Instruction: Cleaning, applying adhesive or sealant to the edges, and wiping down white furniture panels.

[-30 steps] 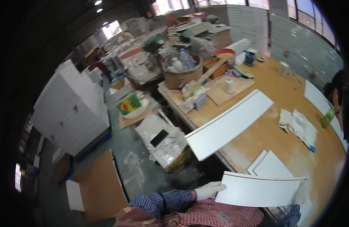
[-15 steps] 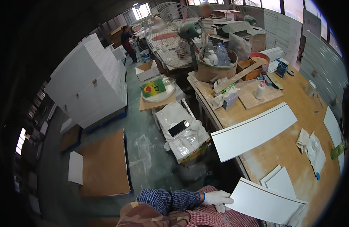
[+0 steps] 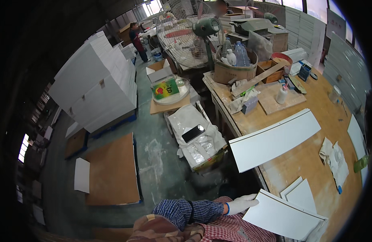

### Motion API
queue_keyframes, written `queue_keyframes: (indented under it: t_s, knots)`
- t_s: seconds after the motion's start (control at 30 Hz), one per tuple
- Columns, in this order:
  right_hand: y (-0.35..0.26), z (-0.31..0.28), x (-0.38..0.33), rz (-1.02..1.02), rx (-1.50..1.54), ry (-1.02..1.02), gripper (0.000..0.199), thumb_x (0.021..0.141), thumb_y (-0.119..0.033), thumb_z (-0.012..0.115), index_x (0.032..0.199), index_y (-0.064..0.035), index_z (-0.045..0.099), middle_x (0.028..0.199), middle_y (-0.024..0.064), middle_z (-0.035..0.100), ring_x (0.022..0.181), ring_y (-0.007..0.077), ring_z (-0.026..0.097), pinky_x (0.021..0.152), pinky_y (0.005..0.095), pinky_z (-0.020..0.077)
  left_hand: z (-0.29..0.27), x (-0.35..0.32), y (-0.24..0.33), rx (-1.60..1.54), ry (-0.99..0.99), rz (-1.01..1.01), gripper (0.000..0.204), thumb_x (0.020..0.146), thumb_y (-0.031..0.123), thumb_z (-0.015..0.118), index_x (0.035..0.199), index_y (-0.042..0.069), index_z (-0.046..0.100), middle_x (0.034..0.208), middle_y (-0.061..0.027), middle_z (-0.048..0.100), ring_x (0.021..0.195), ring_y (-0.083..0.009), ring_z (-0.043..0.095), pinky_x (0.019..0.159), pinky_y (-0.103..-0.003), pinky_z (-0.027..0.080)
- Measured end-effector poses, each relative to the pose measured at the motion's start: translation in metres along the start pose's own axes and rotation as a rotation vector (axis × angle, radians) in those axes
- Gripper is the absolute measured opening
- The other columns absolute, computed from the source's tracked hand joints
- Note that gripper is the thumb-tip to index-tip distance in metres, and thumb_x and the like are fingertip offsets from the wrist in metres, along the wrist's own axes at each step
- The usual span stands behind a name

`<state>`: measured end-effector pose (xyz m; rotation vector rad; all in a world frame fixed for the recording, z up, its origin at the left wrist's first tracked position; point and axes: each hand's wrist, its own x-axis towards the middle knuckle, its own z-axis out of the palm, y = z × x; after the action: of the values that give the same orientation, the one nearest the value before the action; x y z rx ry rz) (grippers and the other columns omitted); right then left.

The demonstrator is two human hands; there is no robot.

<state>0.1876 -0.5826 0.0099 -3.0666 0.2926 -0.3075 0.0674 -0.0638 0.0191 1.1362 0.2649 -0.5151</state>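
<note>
My left hand, in a white knitted glove, is closed on the left corner of a white panel at the lower right. The panel lies partly over the table's near edge, its left end beside my checked apron. Past the panel's far right end there is a pale, creased shape; I cannot tell whether it is my right hand in a glove. Just beyond rest several smaller white boards, partly covered by the panel. A longer white panel with a grooved far edge lies farther up, overhanging the table's left edge.
The wooden table bears a white rag, a white bottle and a carton of plastic bottles. Left of it are a fan, a covered box with a phone, and tall white stacks. A person stands far back.
The view has shifted slightly. The fingers of my left hand now lie straighter along the panel's corner. The panel has hardly moved on the table.
</note>
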Motion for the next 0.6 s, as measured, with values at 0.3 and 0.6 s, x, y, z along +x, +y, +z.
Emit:
queue_keyframes:
  t_s: [0.3, 0.6]
  knots:
    - [0.017, 0.024, 0.003, -0.001, -0.216, 0.159, 0.053, 0.106, -0.041, 0.043, 0.140, -0.0017, 0.053, 0.142, 0.0199, 0.055, 0.129, 0.0353, 0.054, 0.109, 0.0409, 0.0426, 0.004, 0.012, -0.023, -0.485, -0.042, -0.072, 0.059, 0.105, 0.048, 0.045, 0.153, 0.014, 0.038, 0.140, -0.0042, 0.055, 0.119, -0.0162, 0.056, 0.094, -0.036, 0.052]
    - [-0.104, -0.028, -0.030, -0.031, 0.058, -0.113, 0.050, 0.107, -0.034, 0.042, 0.145, -0.0032, 0.049, 0.152, 0.0155, 0.045, 0.144, 0.0321, 0.037, 0.121, 0.0414, 0.0253, 0.006, -0.001, 0.010, -0.453, -0.176, -0.407, 0.079, 0.099, 0.070, 0.032, 0.153, 0.012, 0.035, 0.155, -0.0103, 0.042, 0.137, -0.0302, 0.045, 0.108, -0.048, 0.043]
